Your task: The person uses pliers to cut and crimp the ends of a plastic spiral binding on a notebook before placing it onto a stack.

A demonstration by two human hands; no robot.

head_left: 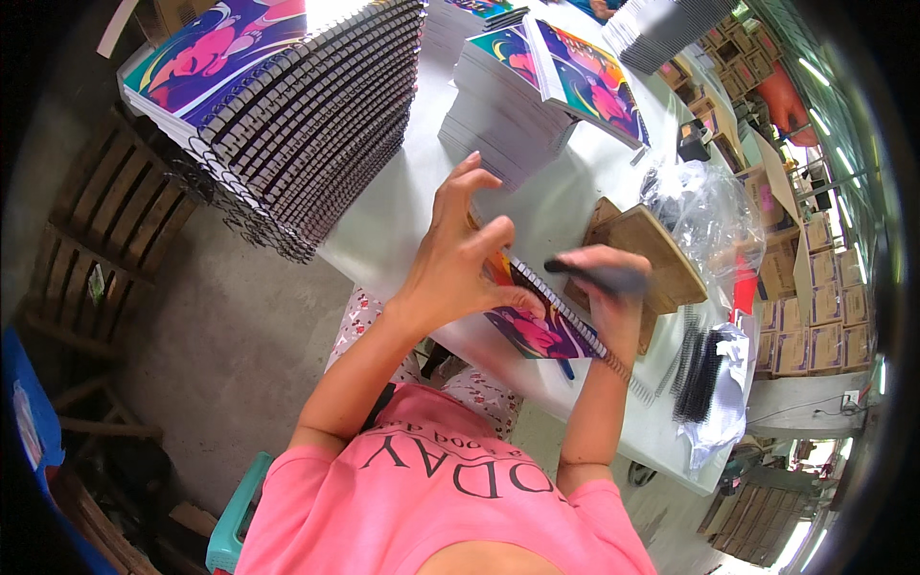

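Note:
My left hand (446, 259) grips a notebook (537, 331) with a colourful purple, pink and orange cover. The thumb lies across the cover while the other fingers curve over its upper edge, some raised. A spiral wire coil (565, 305) runs along the notebook's right edge, and its loose tail (628, 379) sticks out past the lower corner by my right wrist. In my right hand (613, 297), beside that edge, is a dark-handled tool (604, 276), blurred by motion; its kind cannot be made out.
A tall stack of spiral-bound notebooks (316, 125) stands at the table's left edge. Farther back are unbound book stacks (508, 125). On the right are a wooden block stand (652, 254), clear plastic bag (704, 216), loose black coils (698, 374) and cardboard boxes (815, 307).

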